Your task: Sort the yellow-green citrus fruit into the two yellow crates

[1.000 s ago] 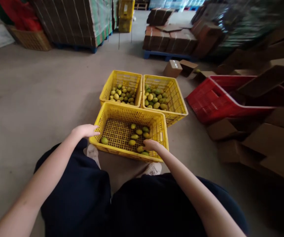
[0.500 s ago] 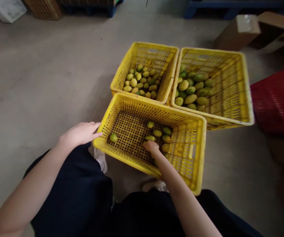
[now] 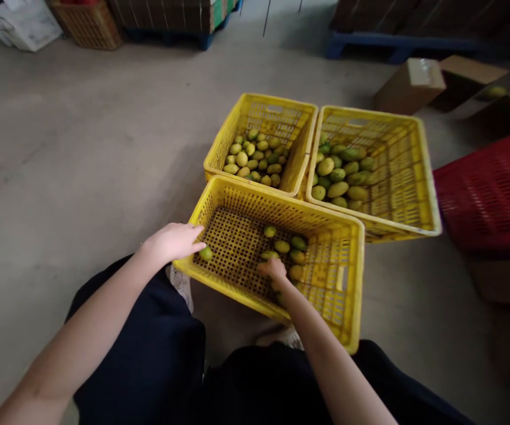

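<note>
A yellow plastic crate (image 3: 326, 219) with a perforated floor stands before me, tilted in my view. Inside, several green-yellow mangoes (image 3: 297, 257) are gathered toward its right half, and a single green mango (image 3: 206, 253) is at the left end. My left hand (image 3: 173, 242) reaches over the left rim, fingers stretched out just above that lone mango; contact with the rim is unclear. Down in the crate, my right hand (image 3: 275, 269) is closed, its curled fingers against a green mango (image 3: 270, 255). Its fingertips are partly hidden.
Behind are two more yellow crates, the left one (image 3: 261, 98) and the right one (image 3: 430, 177), both holding many mangoes. A red crate (image 3: 489, 189) stands at right, cardboard boxes (image 3: 409, 88) beyond it. Blue pallets (image 3: 361, 44) line the back of the concrete floor.
My left hand has moved slightly right and farther over the crate's rim, toward the lone mango. My right hand stays by the same mango. The view has tilted up a little.
</note>
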Demonstrator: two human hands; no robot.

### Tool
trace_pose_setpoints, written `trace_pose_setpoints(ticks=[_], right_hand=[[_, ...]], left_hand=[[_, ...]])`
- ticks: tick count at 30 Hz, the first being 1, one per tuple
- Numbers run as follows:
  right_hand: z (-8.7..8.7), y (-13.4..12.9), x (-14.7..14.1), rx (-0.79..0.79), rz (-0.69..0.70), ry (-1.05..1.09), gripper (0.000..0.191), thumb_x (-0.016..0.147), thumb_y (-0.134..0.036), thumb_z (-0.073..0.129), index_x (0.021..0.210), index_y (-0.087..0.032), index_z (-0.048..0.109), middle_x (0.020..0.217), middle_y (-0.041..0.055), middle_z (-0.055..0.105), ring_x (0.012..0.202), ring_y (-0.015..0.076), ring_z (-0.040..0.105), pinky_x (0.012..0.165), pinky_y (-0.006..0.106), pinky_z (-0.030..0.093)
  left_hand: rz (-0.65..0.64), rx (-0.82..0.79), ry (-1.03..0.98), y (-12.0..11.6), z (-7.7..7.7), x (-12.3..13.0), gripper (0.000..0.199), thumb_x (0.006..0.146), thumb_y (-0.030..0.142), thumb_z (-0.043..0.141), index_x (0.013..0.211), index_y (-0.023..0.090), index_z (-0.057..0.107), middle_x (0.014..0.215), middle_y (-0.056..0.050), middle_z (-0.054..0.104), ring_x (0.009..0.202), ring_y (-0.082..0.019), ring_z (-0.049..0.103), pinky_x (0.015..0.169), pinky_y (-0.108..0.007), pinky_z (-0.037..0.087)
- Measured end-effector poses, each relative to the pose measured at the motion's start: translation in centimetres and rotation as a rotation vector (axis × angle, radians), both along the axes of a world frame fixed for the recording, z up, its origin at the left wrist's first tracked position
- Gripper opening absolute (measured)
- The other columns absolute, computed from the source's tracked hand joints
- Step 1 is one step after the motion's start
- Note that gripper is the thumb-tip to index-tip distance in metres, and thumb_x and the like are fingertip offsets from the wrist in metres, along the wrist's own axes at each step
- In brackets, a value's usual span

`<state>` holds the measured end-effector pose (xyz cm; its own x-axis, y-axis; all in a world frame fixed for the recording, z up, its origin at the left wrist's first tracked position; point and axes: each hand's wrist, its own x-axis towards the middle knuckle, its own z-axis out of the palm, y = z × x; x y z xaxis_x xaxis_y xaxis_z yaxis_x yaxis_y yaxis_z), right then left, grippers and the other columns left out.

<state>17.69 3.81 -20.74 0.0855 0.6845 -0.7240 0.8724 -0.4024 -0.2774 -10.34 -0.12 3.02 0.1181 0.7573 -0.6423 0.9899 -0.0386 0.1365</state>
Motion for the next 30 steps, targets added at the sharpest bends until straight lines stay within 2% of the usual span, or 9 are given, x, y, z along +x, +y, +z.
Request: trace_pose_setpoints(ticks=[4,7,8,11,14,17,23,26,30], right_hand=[[6.3,2.8,1.2,0.026,-0.06,0.227,0.022,0.065,-0.027,0.083,0.061,-0.015,0.065,0.06,0.007,0.066,0.071,0.025,0.07,0.066,0.032,0.058],[13.9,4.2,3.1,0.125,-0.128,0.524,0.02,0.064,-0.027,0.083,0.076,-0.017,0.07,0.072,0.0018,0.072,0.07,0.0163,0.068,0.065,0.024,0.057],[16.8,4.2,3.8,0.19,-0.204,0.795,0.025,0.06,-0.022,0.084,0.081,-0.016,0.071,0.079,0.0031,0.074,0.071,0.0171,0.068,0.064,0.026,0.058],[25.1,2.5,5.8,0.331,-0.387,1.273,0.04,0.055,-0.016,0.084,0.093,-0.02,0.071,0.087,0.0027,0.075,0.076,0.0205,0.071,0.066,0.032,0.06],[30.1,-0.4,6.8,0.42,-0.528,1.412,0.03,0.064,-0.021,0.077,0.093,-0.02,0.071,0.093,0.0046,0.075,0.076,0.0181,0.069,0.061,0.028,0.058],[30.8,-2.2,6.8,0.459,-0.667,1.455,0.022,0.072,-0.033,0.074,0.09,-0.021,0.071,0.088,0.0026,0.073,0.063,0.0119,0.061,0.051,0.022,0.05],[28.5,-2.6,7.0,0.377,-0.859,1.453,0.02,0.07,-0.035,0.08,0.079,-0.022,0.067,0.075,-0.0009,0.069,0.058,0.0115,0.057,0.046,0.022,0.045],[28.7,-2.9,7.7,0.353,-0.902,1.464,0.022,0.068,-0.034,0.082,0.078,-0.022,0.067,0.075,-0.001,0.069,0.058,0.0117,0.057,0.047,0.022,0.046],[29.3,-3.8,8.8,0.355,-0.94,1.486,0.023,0.066,-0.033,0.083,0.079,-0.022,0.068,0.078,-0.0007,0.071,0.061,0.0128,0.059,0.05,0.024,0.049]], left_hand=[[-0.036,0.016,-0.015,0.5,-0.1,1.0,0.05,0.098,0.049,0.049,0.138,0.021,0.059,0.139,-0.014,0.064,0.128,-0.03,0.06,0.104,-0.037,0.044],[-0.071,0.036,-0.013,1.2,0.1,2.2,0.051,0.098,0.048,0.05,0.139,0.019,0.058,0.139,-0.016,0.064,0.128,-0.031,0.06,0.104,-0.037,0.044],[-0.085,0.034,0.003,1.3,0.2,2.8,0.052,0.099,0.047,0.05,0.14,0.017,0.057,0.14,-0.018,0.063,0.128,-0.032,0.06,0.103,-0.038,0.044],[-0.132,0.008,0.034,1.5,0.4,4.8,0.053,0.099,0.043,0.049,0.143,0.014,0.055,0.143,-0.021,0.059,0.129,-0.033,0.06,0.103,-0.039,0.045],[-0.173,-0.048,0.016,1.2,0.0,6.4,0.054,0.098,0.042,0.051,0.144,0.012,0.055,0.143,-0.022,0.059,0.13,-0.034,0.058,0.104,-0.039,0.044],[-0.196,-0.082,0.0,0.7,-1.0,7.2,0.055,0.098,0.041,0.052,0.144,0.012,0.055,0.144,-0.023,0.058,0.131,-0.035,0.058,0.104,-0.04,0.044],[-0.201,-0.17,-0.051,1.0,-4.3,8.6,0.057,0.093,0.038,0.06,0.143,0.011,0.056,0.147,-0.022,0.055,0.134,-0.033,0.056,0.107,-0.037,0.042],[-0.174,-0.232,-0.098,2.1,-7.2,11.2,0.049,0.089,0.035,0.066,0.133,0.013,0.065,0.143,-0.019,0.06,0.131,-0.032,0.059,0.106,-0.034,0.043],[-0.098,-0.251,-0.199,3.8,-12.0,16.8,0.032,0.084,0.03,0.073,0.112,0.016,0.075,0.124,-0.014,0.073,0.12,-0.03,0.065,0.102,-0.034,0.047]])
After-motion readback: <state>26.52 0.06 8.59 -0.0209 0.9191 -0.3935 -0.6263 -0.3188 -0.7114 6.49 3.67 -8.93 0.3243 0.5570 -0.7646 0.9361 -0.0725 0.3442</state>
